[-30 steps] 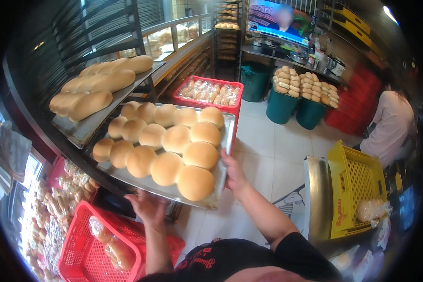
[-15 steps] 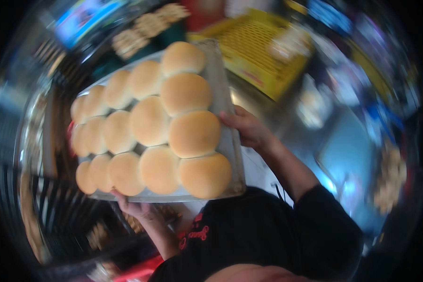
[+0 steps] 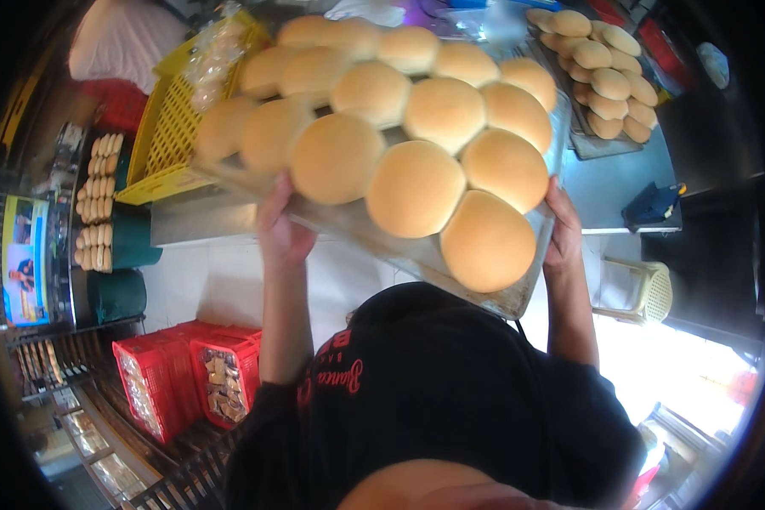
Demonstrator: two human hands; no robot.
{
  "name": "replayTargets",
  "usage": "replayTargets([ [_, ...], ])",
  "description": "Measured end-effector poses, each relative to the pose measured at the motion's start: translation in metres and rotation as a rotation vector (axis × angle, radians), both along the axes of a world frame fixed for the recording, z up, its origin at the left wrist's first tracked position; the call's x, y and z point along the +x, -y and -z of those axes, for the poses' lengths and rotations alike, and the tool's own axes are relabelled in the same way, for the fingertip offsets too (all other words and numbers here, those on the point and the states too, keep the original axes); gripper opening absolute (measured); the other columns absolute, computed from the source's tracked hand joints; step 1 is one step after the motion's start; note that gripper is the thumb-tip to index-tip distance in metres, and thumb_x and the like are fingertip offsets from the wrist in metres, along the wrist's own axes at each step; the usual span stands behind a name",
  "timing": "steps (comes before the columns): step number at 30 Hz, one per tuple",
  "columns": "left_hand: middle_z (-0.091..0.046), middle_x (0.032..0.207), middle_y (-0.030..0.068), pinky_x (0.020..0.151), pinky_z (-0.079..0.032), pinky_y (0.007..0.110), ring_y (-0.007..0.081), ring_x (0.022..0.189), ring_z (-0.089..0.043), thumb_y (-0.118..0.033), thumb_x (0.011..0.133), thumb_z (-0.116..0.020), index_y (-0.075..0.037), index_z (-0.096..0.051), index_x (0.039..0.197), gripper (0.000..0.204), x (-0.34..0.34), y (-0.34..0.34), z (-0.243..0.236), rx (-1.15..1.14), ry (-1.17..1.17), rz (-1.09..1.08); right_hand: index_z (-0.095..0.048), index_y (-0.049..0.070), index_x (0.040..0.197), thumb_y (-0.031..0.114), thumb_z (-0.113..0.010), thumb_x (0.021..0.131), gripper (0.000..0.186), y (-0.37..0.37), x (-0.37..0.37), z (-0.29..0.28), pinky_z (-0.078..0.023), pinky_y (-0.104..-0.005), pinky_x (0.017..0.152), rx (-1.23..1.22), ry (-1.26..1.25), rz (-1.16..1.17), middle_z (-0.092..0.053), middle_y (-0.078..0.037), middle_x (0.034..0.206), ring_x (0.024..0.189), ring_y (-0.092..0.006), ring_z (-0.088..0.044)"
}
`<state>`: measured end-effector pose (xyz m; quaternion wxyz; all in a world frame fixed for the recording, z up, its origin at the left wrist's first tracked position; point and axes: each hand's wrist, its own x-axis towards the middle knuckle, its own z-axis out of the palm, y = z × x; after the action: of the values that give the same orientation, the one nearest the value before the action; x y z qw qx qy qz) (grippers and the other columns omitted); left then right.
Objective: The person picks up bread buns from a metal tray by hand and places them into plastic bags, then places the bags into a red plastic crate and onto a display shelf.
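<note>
We've turned, so the table [image 3: 612, 194] now lies beyond our tray [image 3: 416, 257] of buns [image 3: 416, 189]; left hand [image 3: 285, 231] and right hand [image 3: 563, 228] clasp tray edges.

1. Black shirt [image 3: 459, 399] with loose, short sleeves [image 3: 599, 416] ending around the elbows.
2. Red lettering [image 3: 342, 376] on the left chest, partly in flowing script.
3. Forearms [image 3: 286, 319] bare.
4. Left hand [image 3: 286, 229] and right hand [image 3: 563, 225] ungloved.

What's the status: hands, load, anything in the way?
Left hand, right hand: both holding metal tray. Golden buns in rows on it. Yellow crate beyond tray's left end; contact unclear.
</note>
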<state>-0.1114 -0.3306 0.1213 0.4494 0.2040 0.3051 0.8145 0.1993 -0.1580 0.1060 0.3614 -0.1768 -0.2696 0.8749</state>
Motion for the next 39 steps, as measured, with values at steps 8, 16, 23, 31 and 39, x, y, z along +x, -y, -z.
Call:
replayTargets([
  [8,-0.05,0.133,0.0112,0.099,-0.043,0.046,0.0264,0.122,-0.049,-0.043,0.097,-0.044,-0.008,-0.037,0.138,0.054,0.051,-0.167,0.075,-0.302,0.214,0.426,-0.048,-0.002,0.124,0.025,-0.054,0.096,0.039,-0.015,0.047,0.028,-0.053,-0.0373,0.087,-0.121,0.189,0.401,-0.061,-0.012,0.112,0.103,-0.0235,-0.061],
  [16,-0.049,0.135,0.0085,0.099,-0.043,0.046,0.0261,0.12,-0.051,-0.053,0.097,-0.038,-0.011,-0.041,0.137,0.058,0.082,-0.126,0.097,-0.531,0.126,0.613,-0.045,-0.002,0.128,0.034,-0.058,0.094,0.051,-0.015,-0.007,0.054,-0.046,-0.0393,0.095,-0.042,0.367,0.253,-0.052,-0.014,0.127,0.111,-0.0236,-0.054],
  [23,-0.055,0.124,0.0087,0.095,-0.047,0.043,0.0243,0.113,-0.056,-0.04,0.101,-0.037,-0.007,-0.046,0.131,0.045,0.028,-0.14,0.051,-0.516,0.13,0.282,-0.041,0.01,0.139,0.052,-0.075,0.069,0.088,-0.034,-0.024,0.075,-0.029,-0.0531,0.106,1.323,1.473,-0.038,-0.042,-0.022,0.14,0.133,-0.0398,-0.035],
  [31,-0.056,0.122,0.0092,0.095,-0.047,0.039,0.0222,0.111,-0.056,-0.037,0.101,-0.038,-0.004,-0.048,0.127,0.042,-0.009,-0.16,0.079,-0.351,0.192,0.457,-0.065,0.012,0.103,0.023,-0.065,0.077,0.028,-0.083,-0.04,0.17,-0.044,-0.0478,0.089,1.127,2.049,0.234,-0.06,-0.009,0.116,0.115,-0.0317,-0.052],
  [39,-0.057,0.122,0.0123,0.091,-0.048,0.038,0.0233,0.104,-0.06,-0.043,0.099,-0.04,0.0,-0.045,0.13,0.054,-0.056,-0.149,0.116,-0.698,-0.131,0.557,-0.073,0.001,0.092,0.013,-0.067,0.079,0.018,-0.126,0.091,0.101,-0.049,-0.0255,0.071,0.477,1.245,1.042,-0.071,-0.011,0.083,0.076,-0.0131,-0.067],
])
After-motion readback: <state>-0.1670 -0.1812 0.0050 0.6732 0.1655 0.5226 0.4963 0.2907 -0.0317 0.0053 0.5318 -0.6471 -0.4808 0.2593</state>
